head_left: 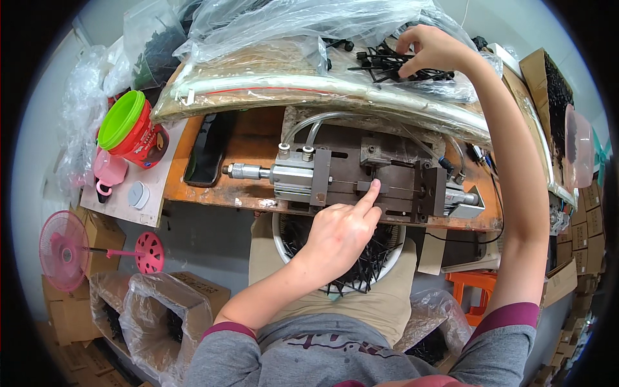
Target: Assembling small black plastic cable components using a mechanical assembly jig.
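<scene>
A small pneumatic fixture [387, 180] with metal cylinders and clear air hoses stands on the bench in front of me. My left hand [338, 235] reaches to its middle: the index finger is stretched out and its tip rests on the small block there, while the other fingers are bent. Nothing visible is held in it. Farther back at the right, my right hand [432, 50] hovers at a pile of thin black stick-like parts [377, 63], thumb and fingers apart. Below the fixture, a white tub [278, 242] of similar black sticks stands between my legs.
Clear plastic sheeting [277, 26] covers the raised back shelf. At left are a phone [207, 149], a red bucket with green rim [145, 138], a pink cup [109, 169] and a pink fan [63, 250]. Bagged boxes [158, 316] and an orange stool [469, 284] stand below; cartons [583, 226] line the right.
</scene>
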`<state>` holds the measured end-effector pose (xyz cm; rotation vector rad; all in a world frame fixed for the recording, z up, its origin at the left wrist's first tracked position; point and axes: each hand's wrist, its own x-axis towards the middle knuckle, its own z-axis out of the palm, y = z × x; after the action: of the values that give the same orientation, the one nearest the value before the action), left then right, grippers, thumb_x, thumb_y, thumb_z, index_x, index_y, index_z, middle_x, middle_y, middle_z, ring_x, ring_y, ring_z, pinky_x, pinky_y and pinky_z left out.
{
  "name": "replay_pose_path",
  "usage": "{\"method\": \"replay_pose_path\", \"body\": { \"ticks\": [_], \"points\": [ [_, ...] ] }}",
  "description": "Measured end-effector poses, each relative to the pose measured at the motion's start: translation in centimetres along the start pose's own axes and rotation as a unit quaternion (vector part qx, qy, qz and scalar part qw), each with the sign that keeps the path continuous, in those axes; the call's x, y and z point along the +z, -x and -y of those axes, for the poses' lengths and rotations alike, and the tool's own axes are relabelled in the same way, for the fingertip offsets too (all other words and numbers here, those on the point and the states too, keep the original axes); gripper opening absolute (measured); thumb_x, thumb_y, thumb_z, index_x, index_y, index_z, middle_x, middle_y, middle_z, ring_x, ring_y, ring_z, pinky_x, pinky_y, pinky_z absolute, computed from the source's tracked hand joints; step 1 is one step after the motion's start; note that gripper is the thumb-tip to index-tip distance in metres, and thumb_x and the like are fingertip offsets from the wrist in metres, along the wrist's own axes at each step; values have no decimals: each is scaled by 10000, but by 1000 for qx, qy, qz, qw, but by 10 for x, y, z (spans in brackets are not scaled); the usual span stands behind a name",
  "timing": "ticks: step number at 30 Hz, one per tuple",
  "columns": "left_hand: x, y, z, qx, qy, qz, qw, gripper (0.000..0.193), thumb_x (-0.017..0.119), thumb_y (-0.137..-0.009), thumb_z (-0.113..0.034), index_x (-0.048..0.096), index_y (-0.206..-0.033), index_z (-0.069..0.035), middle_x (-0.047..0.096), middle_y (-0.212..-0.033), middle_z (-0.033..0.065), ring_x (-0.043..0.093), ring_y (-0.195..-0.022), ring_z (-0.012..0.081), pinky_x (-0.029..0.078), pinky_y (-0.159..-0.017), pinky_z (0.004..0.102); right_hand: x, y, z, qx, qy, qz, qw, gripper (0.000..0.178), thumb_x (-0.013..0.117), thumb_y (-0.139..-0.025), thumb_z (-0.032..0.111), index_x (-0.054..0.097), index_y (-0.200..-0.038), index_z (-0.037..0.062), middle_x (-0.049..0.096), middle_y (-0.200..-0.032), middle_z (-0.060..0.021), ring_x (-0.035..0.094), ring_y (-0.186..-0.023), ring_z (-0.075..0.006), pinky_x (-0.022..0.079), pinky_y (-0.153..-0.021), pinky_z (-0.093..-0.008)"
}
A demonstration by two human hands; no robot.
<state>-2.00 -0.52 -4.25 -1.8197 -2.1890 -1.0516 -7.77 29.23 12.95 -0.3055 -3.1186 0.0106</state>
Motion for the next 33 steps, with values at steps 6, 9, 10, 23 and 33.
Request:
{"method": "replay_pose_path", "body": {
  "ticks": [6, 9, 10, 23, 33],
  "points": [
    [-2, 0, -1, -20, -17, 21, 999, 218, 773, -724, -104, 656, -898, -48, 605, -1324, 145, 676, -657, 277, 547, -615, 358, 8, -24, 0, -35, -78, -39, 996, 643, 805, -634, 295, 647, -1154, -48, 677, -1074, -170, 647, -910, -261, 521, -844, -381],
    [-1, -1, -1, -14, -22, 23, 999, 214, 773, -724, -103, 655, -894, -51, 604, -1327, 138, 675, -645, 275, 546, -606, 354, 12, -33, 6, 63, -56, 40, 996, 664, 808, -579, 230, 633, -1145, -69, 671, -1056, -179, 652, -883, -271, 537, -791, -388],
    [-2, -1, -1, -15, -23, 23, 999, 212, 773, -724, -102, 654, -893, -51, 603, -1328, 138, 675, -642, 275, 545, -603, 353, 19, -39, 7, 90, -95, 20, 991, 677, 809, -530, 185, 630, -1130, -72, 670, -1029, -179, 654, -860, -290, 544, -750, -387],
    [-3, 2, 2, -5, 22, 19, 1000, 211, 760, -756, -103, 644, -920, -37, 600, -1325, 156, 688, -666, 283, 549, -602, 347, 3, -25, 27, -2, 22, 5, 1000, 533, 845, -565, 175, 642, -1003, -53, 671, -943, -160, 652, -862, -300, 531, -789, -369],
    [-29, 25, -11, 35, 116, 56, 991, 211, 745, -785, -134, 685, -968, -48, 625, -1305, 110, 702, -747, 259, 570, -655, 323, -4, 11, 19, -101, 50, -132, 985, 338, 792, -723, 95, 655, -1013, -12, 677, -946, -139, 647, -908, -305, 488, -841, -428]
  ]
}}
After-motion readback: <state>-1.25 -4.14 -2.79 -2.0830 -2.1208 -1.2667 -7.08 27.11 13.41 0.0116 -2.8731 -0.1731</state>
